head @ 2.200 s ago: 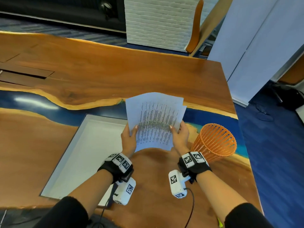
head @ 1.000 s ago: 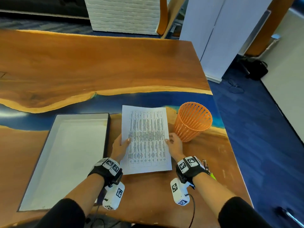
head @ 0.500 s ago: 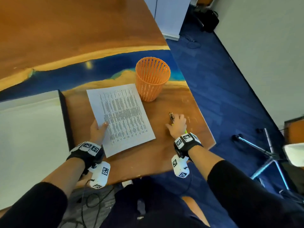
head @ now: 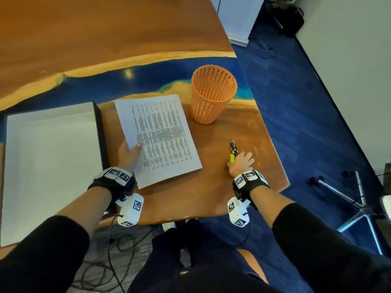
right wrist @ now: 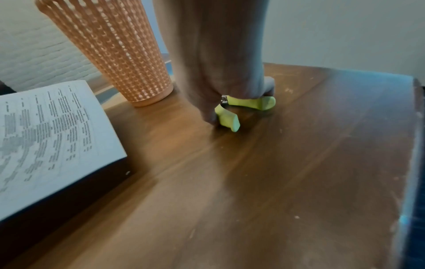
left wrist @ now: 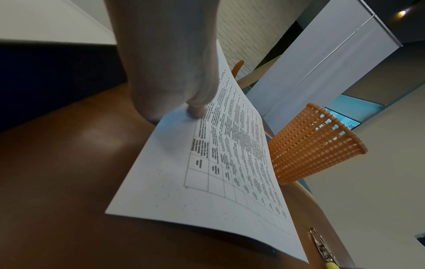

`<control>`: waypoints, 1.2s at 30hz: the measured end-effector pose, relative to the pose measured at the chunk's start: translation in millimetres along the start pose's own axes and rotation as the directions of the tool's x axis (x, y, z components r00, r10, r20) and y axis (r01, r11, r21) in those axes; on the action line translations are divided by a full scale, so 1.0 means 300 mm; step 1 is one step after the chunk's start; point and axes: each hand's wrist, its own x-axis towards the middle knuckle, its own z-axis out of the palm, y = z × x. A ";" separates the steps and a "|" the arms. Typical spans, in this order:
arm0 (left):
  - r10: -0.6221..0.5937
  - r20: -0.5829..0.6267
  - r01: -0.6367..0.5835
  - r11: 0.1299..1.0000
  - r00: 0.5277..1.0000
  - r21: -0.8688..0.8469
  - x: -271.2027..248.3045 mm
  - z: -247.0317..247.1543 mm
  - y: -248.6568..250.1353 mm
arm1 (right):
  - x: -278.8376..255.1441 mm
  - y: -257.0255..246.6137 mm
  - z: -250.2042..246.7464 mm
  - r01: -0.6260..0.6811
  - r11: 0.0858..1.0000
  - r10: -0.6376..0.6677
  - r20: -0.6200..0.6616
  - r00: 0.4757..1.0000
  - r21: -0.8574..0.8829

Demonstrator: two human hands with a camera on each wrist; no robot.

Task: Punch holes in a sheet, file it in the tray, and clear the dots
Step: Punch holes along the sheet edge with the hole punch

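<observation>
Head view: the printed sheet (head: 157,137) lies on the bench (head: 222,187) between the tray (head: 50,157) and the orange basket (head: 212,96). The left hand (head: 129,156) pinches the sheet's left edge.

Left wrist view: thumb on top of the paper (edge lifted).

Right wrist view: the right hand (right wrist: 220,72) closes its fingers round the green-handled hole punch (right wrist: 241,107) on the bench.

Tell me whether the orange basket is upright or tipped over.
Upright. The orange basket stands on its narrow base on the table, open rim facing up, beside the printed sheet.
</observation>
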 end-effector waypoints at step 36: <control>0.263 -0.277 -0.301 0.948 0.924 -0.105 0.111 -0.286 0.415 | -0.525 -0.583 0.177 0.207 0.692 -0.673 0.514 0.531 0.692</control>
